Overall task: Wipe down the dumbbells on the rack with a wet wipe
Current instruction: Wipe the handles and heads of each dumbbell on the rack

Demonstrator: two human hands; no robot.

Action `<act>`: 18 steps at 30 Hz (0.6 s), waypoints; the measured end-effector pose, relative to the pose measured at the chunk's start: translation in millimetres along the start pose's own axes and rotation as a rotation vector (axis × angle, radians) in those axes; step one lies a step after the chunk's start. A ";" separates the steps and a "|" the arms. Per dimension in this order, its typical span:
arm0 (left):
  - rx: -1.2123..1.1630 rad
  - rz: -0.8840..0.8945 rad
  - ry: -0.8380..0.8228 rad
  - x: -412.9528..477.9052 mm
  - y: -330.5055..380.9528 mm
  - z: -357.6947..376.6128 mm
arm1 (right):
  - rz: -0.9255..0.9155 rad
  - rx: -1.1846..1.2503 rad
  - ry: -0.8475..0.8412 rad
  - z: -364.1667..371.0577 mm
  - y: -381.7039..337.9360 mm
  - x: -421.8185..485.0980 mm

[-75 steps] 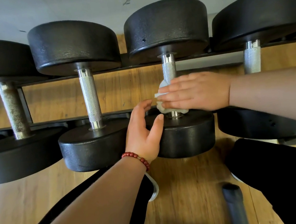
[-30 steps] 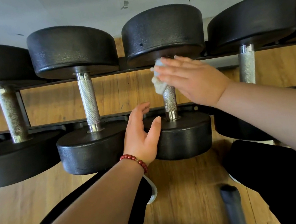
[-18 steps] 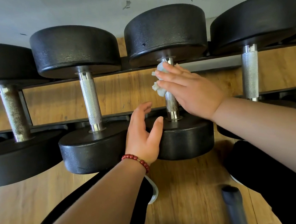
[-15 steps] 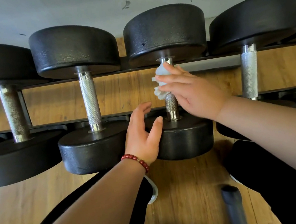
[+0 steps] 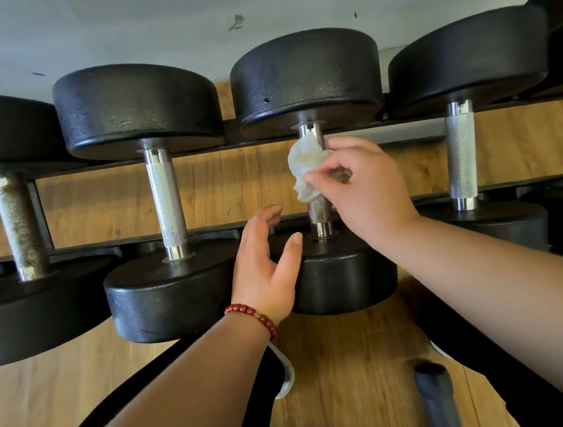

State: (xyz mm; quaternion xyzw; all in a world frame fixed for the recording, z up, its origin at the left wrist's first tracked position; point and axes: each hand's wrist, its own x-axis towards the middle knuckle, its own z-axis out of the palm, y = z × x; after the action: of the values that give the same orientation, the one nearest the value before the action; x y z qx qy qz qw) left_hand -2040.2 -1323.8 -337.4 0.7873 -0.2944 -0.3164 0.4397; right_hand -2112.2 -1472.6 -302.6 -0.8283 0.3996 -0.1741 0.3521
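Wet wipe [image 5: 305, 169] pinched by right hand [image 5: 367, 188] touches dumbbell handle [image 5: 319, 209], left side

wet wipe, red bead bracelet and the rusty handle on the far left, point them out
wet wipe [image 5: 302, 158], head view, middle of the crumpled white wad
red bead bracelet [image 5: 244, 309], head view, a bead on the wrist
rusty handle [image 5: 19, 221], head view, mid-shaft
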 end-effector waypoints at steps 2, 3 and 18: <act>0.004 -0.005 0.002 0.2 -0.1 0.1 | 0.192 0.106 0.034 5.7 -8.6 5.8; 0.008 -0.005 0.004 0.1 -0.3 0.4 | 0.281 0.161 0.046 8.9 -11.4 8.6; 0.005 0.021 -0.002 1.4 -3.9 -0.5 | 0.588 0.488 -0.179 22.5 -20.6 36.3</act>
State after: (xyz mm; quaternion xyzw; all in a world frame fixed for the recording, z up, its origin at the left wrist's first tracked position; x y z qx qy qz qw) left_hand -2038.2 -1322.9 -340.9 0.7849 -0.3039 -0.3118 0.4409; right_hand -2065.7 -1482.2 -303.0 -0.5823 0.5345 -0.0824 0.6069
